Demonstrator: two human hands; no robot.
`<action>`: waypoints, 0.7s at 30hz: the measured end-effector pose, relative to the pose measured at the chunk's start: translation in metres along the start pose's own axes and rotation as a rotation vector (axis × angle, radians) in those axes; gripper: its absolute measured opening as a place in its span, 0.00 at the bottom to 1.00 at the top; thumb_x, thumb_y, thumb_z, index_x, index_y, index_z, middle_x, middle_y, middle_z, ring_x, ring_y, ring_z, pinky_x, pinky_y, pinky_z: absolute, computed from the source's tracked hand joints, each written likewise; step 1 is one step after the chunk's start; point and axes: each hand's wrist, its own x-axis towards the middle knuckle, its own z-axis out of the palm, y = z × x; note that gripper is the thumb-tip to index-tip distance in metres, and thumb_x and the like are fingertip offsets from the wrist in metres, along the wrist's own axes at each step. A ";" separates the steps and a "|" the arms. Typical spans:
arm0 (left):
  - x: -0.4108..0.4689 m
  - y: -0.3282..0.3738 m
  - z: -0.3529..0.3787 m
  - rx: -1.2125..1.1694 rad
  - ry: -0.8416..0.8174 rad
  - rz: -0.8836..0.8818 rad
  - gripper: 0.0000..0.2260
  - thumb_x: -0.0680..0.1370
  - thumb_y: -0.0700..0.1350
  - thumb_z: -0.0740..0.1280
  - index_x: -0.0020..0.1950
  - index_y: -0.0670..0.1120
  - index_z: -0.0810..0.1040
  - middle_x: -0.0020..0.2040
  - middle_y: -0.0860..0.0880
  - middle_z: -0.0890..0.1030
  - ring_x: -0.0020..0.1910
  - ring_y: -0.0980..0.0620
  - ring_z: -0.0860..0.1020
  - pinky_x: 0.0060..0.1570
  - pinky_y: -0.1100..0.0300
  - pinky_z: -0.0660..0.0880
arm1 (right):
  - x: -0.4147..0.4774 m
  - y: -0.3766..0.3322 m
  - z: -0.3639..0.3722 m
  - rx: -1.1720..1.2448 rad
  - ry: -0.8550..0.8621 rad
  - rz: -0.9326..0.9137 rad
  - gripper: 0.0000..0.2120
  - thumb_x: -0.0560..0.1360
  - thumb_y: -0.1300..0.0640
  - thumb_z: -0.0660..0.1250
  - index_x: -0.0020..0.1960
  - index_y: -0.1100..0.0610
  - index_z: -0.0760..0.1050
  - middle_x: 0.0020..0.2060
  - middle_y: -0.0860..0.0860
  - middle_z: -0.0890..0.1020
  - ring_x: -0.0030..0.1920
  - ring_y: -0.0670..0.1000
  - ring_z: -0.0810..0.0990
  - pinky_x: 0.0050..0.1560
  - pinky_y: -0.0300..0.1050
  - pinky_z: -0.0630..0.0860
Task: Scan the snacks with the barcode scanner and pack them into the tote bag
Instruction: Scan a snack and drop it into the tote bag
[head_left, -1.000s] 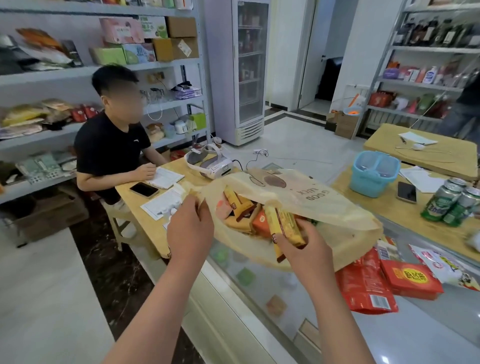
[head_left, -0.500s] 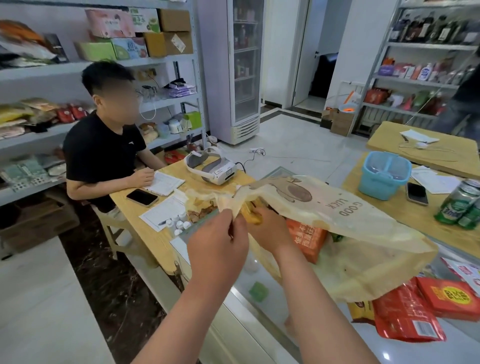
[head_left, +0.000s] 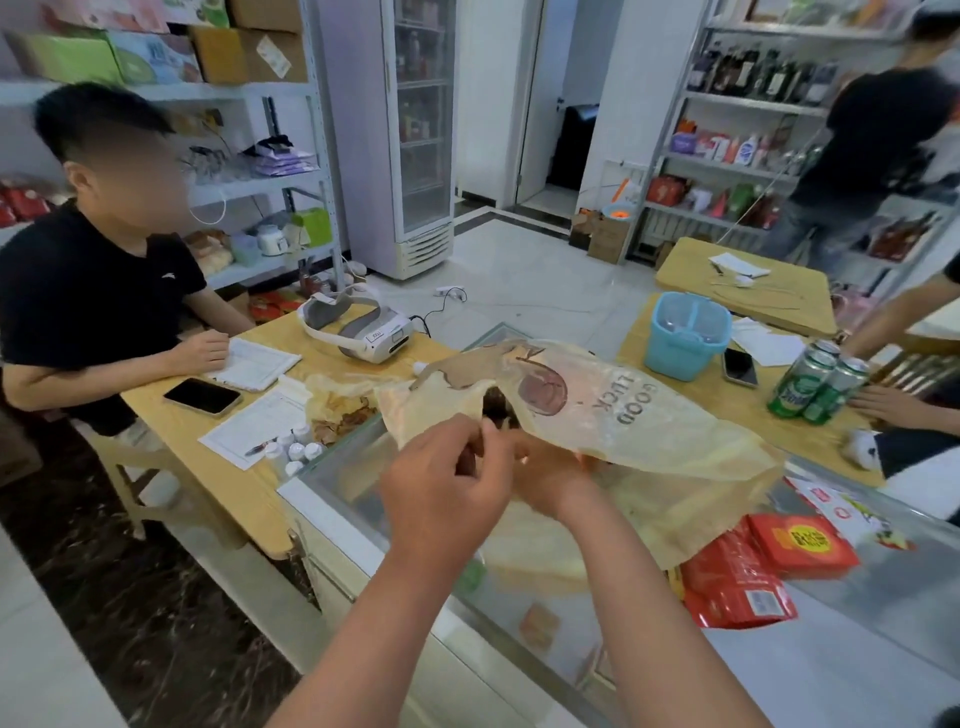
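The tote bag (head_left: 623, 415) lies on its side on the glass counter (head_left: 857, 675), pretty much dead centre. Its mouth points toward 9 o'clock and the "GOOD LUCK" print faces up. The left hand (head_left: 447, 483) is pinching the bag's upper rim right at the opening, fingers curled onto the fabric. The right hand (head_left: 550, 475) is pressed right up against it, so the hands are together. It goes in under the flap at the mouth, and its fingers are hidden, so I honestly can't tell if it's gripping anything. Can't see what's inside the bag either.

At 4 o'clock from the bag there's a red snack bag (head_left: 737, 587) with its top tucked under the bag's bottom end, and a flat red pack (head_left: 800, 543) touching it on the far side. Green cans (head_left: 815, 384) stand at 2 o'clock on a wooden table, with a blue basket (head_left: 688, 332) at 1 o'clock. Over at 10 o'clock a person in a black tee (head_left: 93, 301) sits at another table with a dark phone (head_left: 202, 396) and a white headset (head_left: 358, 327).
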 end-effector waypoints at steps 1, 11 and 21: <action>-0.004 0.007 0.006 -0.030 0.011 0.035 0.17 0.75 0.44 0.62 0.26 0.43 0.67 0.22 0.50 0.65 0.22 0.50 0.64 0.20 0.56 0.61 | -0.005 0.010 -0.002 0.047 0.077 -0.036 0.11 0.80 0.56 0.58 0.43 0.43 0.72 0.42 0.46 0.76 0.44 0.50 0.74 0.50 0.42 0.73; -0.079 0.084 0.105 -0.175 -0.522 0.129 0.16 0.74 0.52 0.60 0.28 0.48 0.68 0.23 0.51 0.69 0.23 0.53 0.67 0.25 0.61 0.59 | -0.102 0.130 -0.071 0.326 0.628 0.063 0.13 0.76 0.64 0.62 0.50 0.49 0.80 0.46 0.43 0.82 0.48 0.45 0.81 0.49 0.36 0.76; -0.136 0.118 0.176 -0.172 -1.118 -0.308 0.11 0.81 0.49 0.61 0.46 0.46 0.80 0.38 0.51 0.79 0.42 0.50 0.77 0.37 0.62 0.66 | -0.154 0.238 -0.118 0.306 0.685 0.391 0.07 0.74 0.60 0.67 0.52 0.53 0.77 0.47 0.47 0.79 0.49 0.47 0.76 0.49 0.41 0.70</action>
